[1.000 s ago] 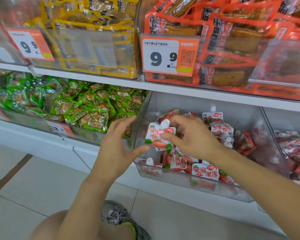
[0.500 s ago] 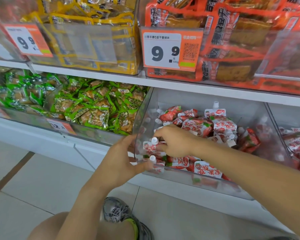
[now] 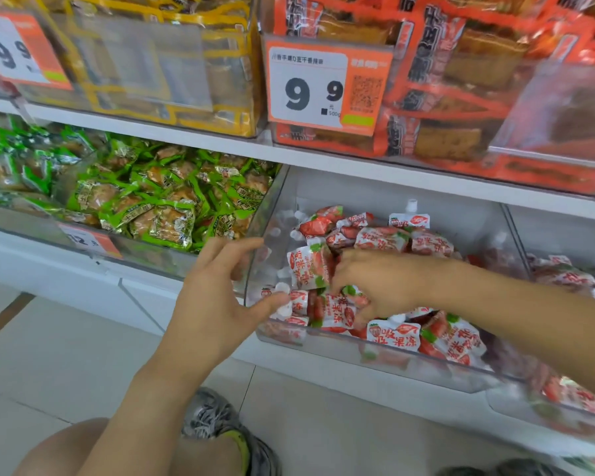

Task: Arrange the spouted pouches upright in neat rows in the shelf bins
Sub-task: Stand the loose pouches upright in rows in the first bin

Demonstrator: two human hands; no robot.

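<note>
Inside the clear bin (image 3: 426, 364), the right hand (image 3: 375, 283) curls its fingers round a strawberry jelly pouch (image 3: 337, 312) lying spout-leftward at the front left corner, while the left hand (image 3: 220, 300), spread wide, waits just outside that wall, its thumb beside the caps.

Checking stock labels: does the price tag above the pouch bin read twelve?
No, the price tag on the bin above the pouch bin reads 9.9 in big black digits.
</note>
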